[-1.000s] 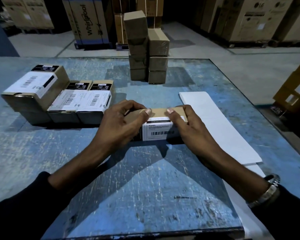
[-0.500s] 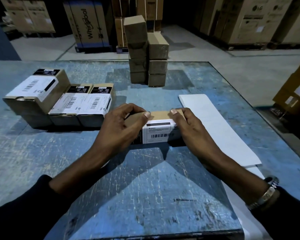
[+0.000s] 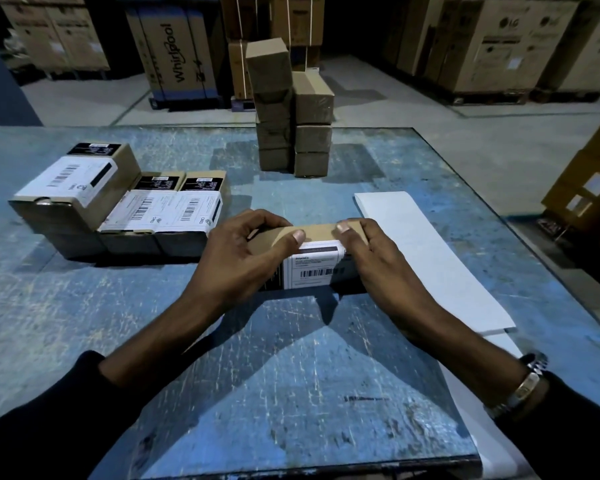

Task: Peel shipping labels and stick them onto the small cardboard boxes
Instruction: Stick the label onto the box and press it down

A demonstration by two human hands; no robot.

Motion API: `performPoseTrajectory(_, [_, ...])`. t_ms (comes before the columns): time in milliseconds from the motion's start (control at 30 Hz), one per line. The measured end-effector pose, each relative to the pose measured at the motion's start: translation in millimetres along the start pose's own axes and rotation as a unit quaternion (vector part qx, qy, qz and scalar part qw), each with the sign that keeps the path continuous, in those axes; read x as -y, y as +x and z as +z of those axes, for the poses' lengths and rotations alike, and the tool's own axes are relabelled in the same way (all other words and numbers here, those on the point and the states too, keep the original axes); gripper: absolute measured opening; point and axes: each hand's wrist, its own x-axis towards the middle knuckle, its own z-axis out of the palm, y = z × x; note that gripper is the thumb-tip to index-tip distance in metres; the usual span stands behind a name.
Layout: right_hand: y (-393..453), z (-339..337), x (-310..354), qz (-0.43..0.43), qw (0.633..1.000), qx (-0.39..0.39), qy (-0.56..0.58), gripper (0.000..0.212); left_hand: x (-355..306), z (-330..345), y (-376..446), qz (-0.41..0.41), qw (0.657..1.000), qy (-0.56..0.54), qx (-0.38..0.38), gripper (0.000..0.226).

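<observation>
The table [image 3: 84, 323] is blue, its paint scratched and worn through in pale streaks and dark specks. The box [image 3: 312, 233] between the hands is plain tan cardboard; the label [image 3: 314, 268] on its near face is white with a dark band along the top and a black barcode. The labelled boxes [image 3: 136, 209] to the left are tan too, with white barcoded labels and black printed panels. The stacked boxes [image 3: 291, 112] at the back are bare brown. The paper strip [image 3: 426, 254] is plain white. The sleeves [image 3: 42, 420] are black, and the wristwatch [image 3: 525, 388] is silver-coloured metal.
</observation>
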Motion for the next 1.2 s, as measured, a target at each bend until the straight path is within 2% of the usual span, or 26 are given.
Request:
performPoseTrajectory(133, [0.0,-1.2,-0.3,0.016,0.999,-0.031,0.012,0.047,2.4,-0.5,0.3,-0.011,1.000,-0.028,0.007,0.010])
performPoseTrajectory(233, [0.2,-0.3,1.5,0.049,0.998,-0.022,0.022,0.073,-0.5,6.8,-2.5,-0.023,0.998,-0.052,-0.022,0.016])
performPoseTrajectory(267, [-0.3,0.3,2.8,0.048,0.999,-0.012,0.020,0.074,-3.4,8.3,-4.0,-0.030,0.997,-0.061,-0.027,0.020])
performPoseTrajectory(367, [-3.6,3.5,7.6,0.003,1.000,0.001,-0.022,0.045,-1.5,6.9,-3.7,0.010,0.999,0.023,-0.025,0.032])
performPoseTrajectory(467, [-2.1,2.2,3.5,-0.001,1.000,-0.005,-0.010,0.031,0.6,1.0,0.6,-0.001,1.000,0.012,-0.007,0.016])
performPoseTrajectory(500, [-2.4,2.1,3.1,-0.001,1.000,-0.014,-0.005,0.030,0.7,0.8,0.2,-0.006,1.000,0.006,-0.007,0.013])
performPoseTrajectory(633, [-2.6,0.7,6.6,0.022,0.999,-0.043,0.017,0.046,-4.9,1.9,-6.4,-0.018,0.998,-0.062,-0.009,0.025])
performPoseTrajectory(700, [-1.3,-1.6,9.6,0.054,0.998,-0.012,0.041,0.051,-1.1,-5.0,-5.1,0.005,0.999,-0.022,0.031,0.036])
performPoseTrajectory(767, [-1.1,-5.9,12.1,0.058,0.996,0.050,0.042,0.041,6.4,-14.7,0.7,0.047,0.991,0.086,0.088,0.063])
performPoseTrajectory(800, [-2.0,-9.4,14.6,0.046,0.995,0.082,0.029,0.044,9.5,-18.8,3.2,0.064,0.985,0.119,0.106,0.072])
performPoseTrajectory(867, [-0.5,-21.3,17.2,0.001,0.992,0.123,-0.036,0.057,12.4,-23.4,5.5,0.076,0.982,0.127,0.121,0.077])
performPoseTrajectory(967, [3.0,-41.3,27.4,-0.043,0.977,0.145,-0.151,0.054,9.9,-27.0,4.1,0.090,0.984,0.078,0.135,0.078])
performPoseTrajectory(1067, [1.9,-52.9,32.7,-0.040,0.982,0.128,-0.132,0.048,4.1,-28.5,3.2,0.115,0.990,0.028,0.082,0.080])
performPoseTrajectory(1200, [-0.2,-44.2,27.0,0.001,0.998,0.054,0.017,0.041,0.1,-20.9,2.4,0.162,0.975,0.120,-0.096,0.074])
